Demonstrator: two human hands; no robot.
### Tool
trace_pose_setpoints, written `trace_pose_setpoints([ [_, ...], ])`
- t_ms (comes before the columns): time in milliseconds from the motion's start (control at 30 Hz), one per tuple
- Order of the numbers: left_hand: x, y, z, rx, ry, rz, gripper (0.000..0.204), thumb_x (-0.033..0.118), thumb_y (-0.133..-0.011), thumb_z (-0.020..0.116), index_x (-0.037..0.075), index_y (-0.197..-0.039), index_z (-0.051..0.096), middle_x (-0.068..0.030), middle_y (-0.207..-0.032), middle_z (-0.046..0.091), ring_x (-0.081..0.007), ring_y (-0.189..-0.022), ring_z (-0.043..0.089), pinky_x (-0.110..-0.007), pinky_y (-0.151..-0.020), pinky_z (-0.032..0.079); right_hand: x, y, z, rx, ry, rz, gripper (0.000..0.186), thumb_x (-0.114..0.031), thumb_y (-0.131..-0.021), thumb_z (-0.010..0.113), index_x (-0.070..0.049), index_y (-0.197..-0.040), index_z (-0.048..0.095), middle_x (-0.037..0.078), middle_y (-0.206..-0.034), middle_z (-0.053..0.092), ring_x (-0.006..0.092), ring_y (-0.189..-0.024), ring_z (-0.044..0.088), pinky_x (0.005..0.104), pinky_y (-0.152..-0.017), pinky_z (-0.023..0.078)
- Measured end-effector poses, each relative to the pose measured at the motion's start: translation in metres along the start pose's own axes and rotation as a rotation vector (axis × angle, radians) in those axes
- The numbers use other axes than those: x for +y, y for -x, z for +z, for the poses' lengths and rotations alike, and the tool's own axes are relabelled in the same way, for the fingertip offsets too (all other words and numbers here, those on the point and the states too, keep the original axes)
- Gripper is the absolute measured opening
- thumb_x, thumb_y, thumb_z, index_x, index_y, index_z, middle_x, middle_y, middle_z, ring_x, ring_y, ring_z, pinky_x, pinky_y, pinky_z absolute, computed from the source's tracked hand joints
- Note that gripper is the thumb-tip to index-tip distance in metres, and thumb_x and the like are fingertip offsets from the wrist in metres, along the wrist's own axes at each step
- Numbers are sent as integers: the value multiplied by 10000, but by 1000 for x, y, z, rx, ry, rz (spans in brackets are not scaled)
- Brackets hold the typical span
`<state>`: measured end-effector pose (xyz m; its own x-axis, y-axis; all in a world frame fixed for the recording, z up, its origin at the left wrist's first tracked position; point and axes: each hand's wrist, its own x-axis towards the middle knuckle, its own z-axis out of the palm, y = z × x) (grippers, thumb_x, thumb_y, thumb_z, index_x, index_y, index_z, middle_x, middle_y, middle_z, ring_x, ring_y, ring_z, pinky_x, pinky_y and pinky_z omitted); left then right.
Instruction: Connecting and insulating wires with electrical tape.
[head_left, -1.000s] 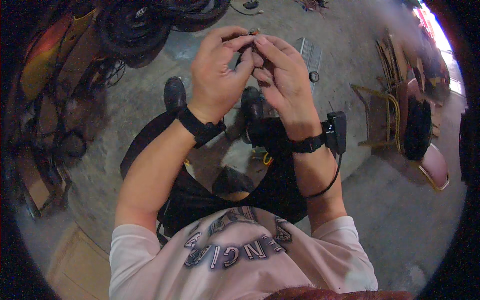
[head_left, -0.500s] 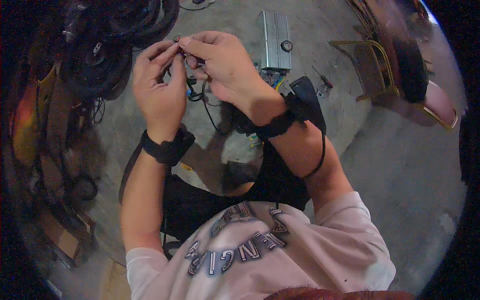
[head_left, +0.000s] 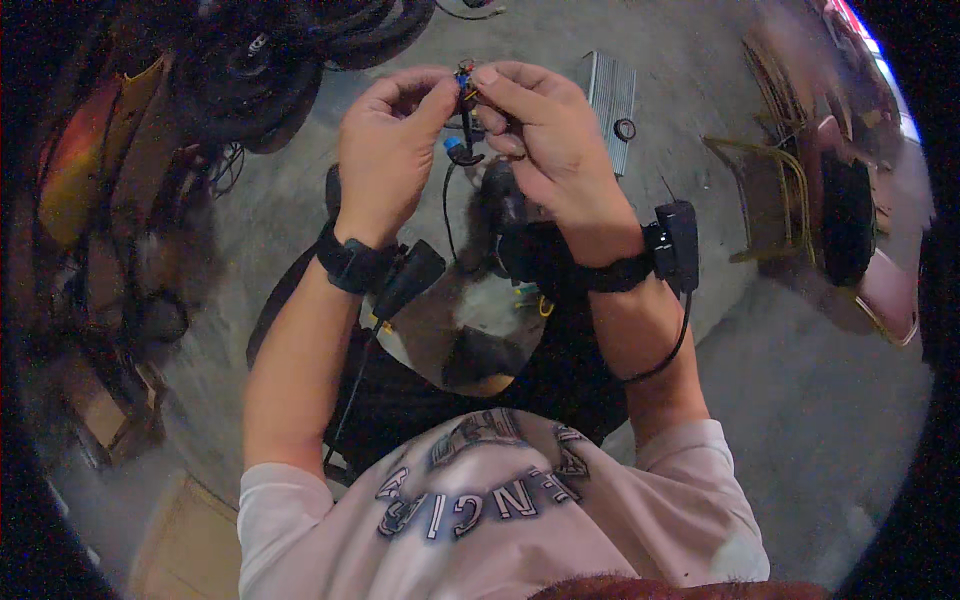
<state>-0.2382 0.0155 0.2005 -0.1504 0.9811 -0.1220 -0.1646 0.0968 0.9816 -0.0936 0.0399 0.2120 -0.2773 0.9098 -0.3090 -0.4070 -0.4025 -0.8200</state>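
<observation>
Both hands are raised out in front of me, fingertips close together. Between them is a small bunch of thin coloured wires (head_left: 466,82), with blue, red and yellow-orange strands. My left hand (head_left: 385,155) pinches the wires between thumb and fingers from the left side. From the right, my right hand (head_left: 553,130) pinches them with thumb and forefinger, its other fingers curled below. A black cable (head_left: 447,205) hangs beneath the hands, with a blue connector (head_left: 455,147) near its top. The exact wire ends are too small to make out.
A ribbed silver metal box (head_left: 612,105) lies on the concrete floor beyond my right hand, with a black ring (head_left: 625,129) on it. Stacked dark tyres (head_left: 250,80) stand at the far left. A gold-framed chair (head_left: 775,190) is at the right. Cardboard (head_left: 190,545) lies at the lower left.
Both hands have shifted right in the picture and spread slightly apart, so the coloured wires between them now show. The blue connector hangs more plainly in view. Both hands keep their pinch.
</observation>
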Motion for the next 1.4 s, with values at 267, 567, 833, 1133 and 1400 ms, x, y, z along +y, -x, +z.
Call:
trace_pose_setpoints([
  [267,-8,-5,-1,-2,18,-30,271,194,-865,712,-45,-988,677,-66,-974,683,-106,-862,613,-241,-774,478,-8,1,2,16,110,0,178,-167,-906,648,10,-918,631,-24,-644,505,58,-528,414,209,-449,284],
  [567,-1,-3,-1,-40,19,-95,272,174,-863,705,-66,-988,681,-69,-970,672,-117,-880,601,-251,-788,465,-10,6,-3,2,153,23,175,-173,-901,652,-1,-928,641,-23,-664,532,50,-537,430,201,-452,295],
  [833,5,2,-6,-129,165,-185,285,152,-869,700,-83,-1024,657,-75,-970,662,-121,-881,599,-242,-793,462,-12,9,-7,-46,216,22,197,-201,-883,683,-11,-924,648,-21,-668,561,52,-545,471,186,-468,332],
  [1133,0,10,-12,-162,245,-245,289,155,-854,715,-73,-1021,659,-71,-959,670,-118,-875,601,-238,-796,458,-6,18,-9,-12,329,30,214,-217,-886,684,-13,-932,639,-17,-678,574,52,-537,492,183,-440,348],
  [1400,-2,12,-9,-129,139,-201,292,178,-828,731,-71,-968,671,-53,-930,657,-102,-831,573,-248,-754,450,5,20,-3,10,231,-42,211,-193,-881,686,5,-925,629,3,-662,558,51,-502,451,189,-426,324],
])
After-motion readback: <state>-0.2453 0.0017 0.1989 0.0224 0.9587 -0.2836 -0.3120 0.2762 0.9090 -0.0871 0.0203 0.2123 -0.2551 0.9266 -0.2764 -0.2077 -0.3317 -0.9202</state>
